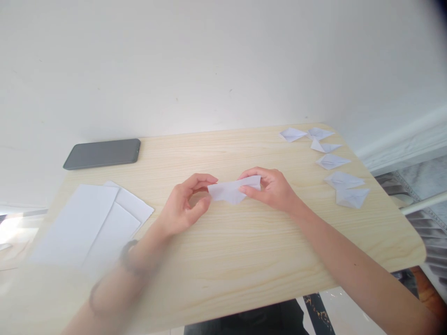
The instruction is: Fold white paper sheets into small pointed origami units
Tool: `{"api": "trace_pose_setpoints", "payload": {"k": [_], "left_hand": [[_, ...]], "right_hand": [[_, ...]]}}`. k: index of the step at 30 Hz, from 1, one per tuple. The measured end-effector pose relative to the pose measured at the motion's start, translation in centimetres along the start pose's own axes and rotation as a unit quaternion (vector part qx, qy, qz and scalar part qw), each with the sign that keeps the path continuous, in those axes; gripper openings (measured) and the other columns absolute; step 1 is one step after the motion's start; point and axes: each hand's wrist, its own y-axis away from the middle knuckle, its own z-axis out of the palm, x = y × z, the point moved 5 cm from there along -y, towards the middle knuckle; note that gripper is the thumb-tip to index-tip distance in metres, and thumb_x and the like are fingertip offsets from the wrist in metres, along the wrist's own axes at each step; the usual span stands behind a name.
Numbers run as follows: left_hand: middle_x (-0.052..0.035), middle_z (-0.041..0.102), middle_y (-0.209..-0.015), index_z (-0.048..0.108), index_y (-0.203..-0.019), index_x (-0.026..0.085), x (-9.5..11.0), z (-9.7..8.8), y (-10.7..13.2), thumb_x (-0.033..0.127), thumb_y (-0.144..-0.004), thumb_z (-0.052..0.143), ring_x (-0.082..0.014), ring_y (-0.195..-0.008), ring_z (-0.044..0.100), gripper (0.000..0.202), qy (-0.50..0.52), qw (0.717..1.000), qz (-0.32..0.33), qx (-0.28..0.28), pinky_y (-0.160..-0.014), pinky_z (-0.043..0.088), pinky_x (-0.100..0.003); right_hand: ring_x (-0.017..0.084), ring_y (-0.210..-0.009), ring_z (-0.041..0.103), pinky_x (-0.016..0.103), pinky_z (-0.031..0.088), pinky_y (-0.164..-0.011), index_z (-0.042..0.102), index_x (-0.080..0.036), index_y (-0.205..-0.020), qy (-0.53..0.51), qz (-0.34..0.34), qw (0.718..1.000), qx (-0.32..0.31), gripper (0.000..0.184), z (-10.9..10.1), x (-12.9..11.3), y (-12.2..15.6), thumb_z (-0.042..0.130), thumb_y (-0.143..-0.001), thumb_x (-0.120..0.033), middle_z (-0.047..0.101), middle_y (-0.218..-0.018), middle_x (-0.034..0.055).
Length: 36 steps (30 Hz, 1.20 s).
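Note:
A small folded white paper piece [231, 190] is held just above the middle of a light wooden table [244, 260]. My left hand [185, 204] pinches its left end between thumb and fingers. My right hand [270, 188] pinches its right end, fingers curled over the top edge. Both hands are closed on the same piece of paper.
Several finished folded white paper shapes [331, 161] lie in a row near the table's right far corner. A few flat white sheets [91, 223] lie at the left. A dark phone [103, 153] rests face down at the far left edge, against a white wall.

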Motion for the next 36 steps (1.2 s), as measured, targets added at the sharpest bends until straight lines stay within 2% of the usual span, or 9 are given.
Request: {"api": "trace_pose_setpoints", "payload": {"k": [2,5,11,18,24,29,36], "left_hand": [[-0.0063,0.064,-0.101,0.052,-0.106,0.019,0.2,0.4,-0.2,0.024,-0.076,0.062,-0.0175,-0.089,0.062,0.032,-0.002,1.0,-0.003,0.016,-0.076,0.05,-0.027],[-0.0024,0.067,-0.085,0.054,-0.102,0.021,0.1,1.0,-0.2,0.029,-0.074,0.066,-0.0145,-0.071,0.063,0.031,-0.024,0.997,-0.04,0.056,-0.061,0.048,-0.023],[-0.0011,0.067,-0.082,0.06,-0.095,0.022,0.1,0.8,0.1,0.033,-0.073,0.067,-0.0149,-0.069,0.063,0.025,-0.044,0.992,-0.055,0.103,-0.058,0.048,-0.023],[-0.0015,0.067,-0.076,0.062,-0.098,0.021,-0.5,0.4,0.0,0.033,-0.07,0.069,-0.0148,-0.062,0.063,0.031,0.0,0.994,-0.077,0.079,-0.051,0.047,-0.022],[-0.0045,0.067,-0.091,0.065,-0.096,0.02,-1.1,-0.1,-0.1,0.032,-0.068,0.072,-0.015,-0.067,0.063,0.032,0.004,0.994,-0.087,0.071,-0.051,0.048,-0.02],[-0.0045,0.068,-0.088,0.066,-0.093,0.019,-0.9,-0.3,-0.3,0.033,-0.067,0.071,-0.0128,-0.059,0.06,0.03,0.006,0.994,-0.096,0.059,-0.047,0.047,-0.02],[-0.0034,0.065,-0.076,0.065,-0.092,0.017,-1.1,-0.5,-0.4,0.033,-0.066,0.073,-0.012,-0.056,0.058,0.032,0.043,0.991,-0.118,0.046,-0.047,0.048,-0.019]], "right_hand": [[0.012,-0.062,0.059,0.022,0.046,-0.054,0.063,-0.02,-0.087,0.006,-0.017,1.0,0.004,0.017,0.7,-0.5,0.1,0.066,-0.072,-0.028,0.065,-0.076,-0.0007],[0.013,-0.07,0.061,0.023,0.047,-0.06,0.063,-0.02,-0.087,0.015,-0.035,0.999,0.011,0.017,1.6,-1.1,0.2,0.065,-0.072,-0.027,0.066,-0.081,0.0005],[0.015,-0.077,0.062,0.025,0.048,-0.067,0.061,-0.021,-0.09,0.018,-0.049,0.998,0.039,0.022,2.3,-1.4,0.3,0.067,-0.071,-0.029,0.066,-0.087,0.0016],[0.014,-0.076,0.063,0.024,0.05,-0.064,0.063,-0.022,-0.096,0.017,-0.035,0.999,-0.027,0.022,1.9,-1.6,0.1,0.062,-0.075,-0.028,0.068,-0.091,0.001],[0.015,-0.088,0.065,0.025,0.052,-0.071,0.063,-0.024,-0.106,-0.016,-0.019,0.997,-0.071,0.03,1.2,-1.5,0.1,0.061,-0.076,-0.025,0.068,-0.099,0.0014],[0.013,-0.072,0.066,0.023,0.052,-0.061,0.053,-0.025,-0.124,-0.021,0.023,0.993,-0.116,0.046,0.9,-1.2,0.4,0.058,-0.078,-0.023,0.071,-0.09,0.0013],[0.013,-0.081,0.065,0.026,0.052,-0.073,0.037,-0.025,-0.136,-0.072,0.026,0.98,-0.183,0.057,1.0,-0.7,0.7,0.054,-0.082,-0.022,0.07,-0.104,0.0022]]}}
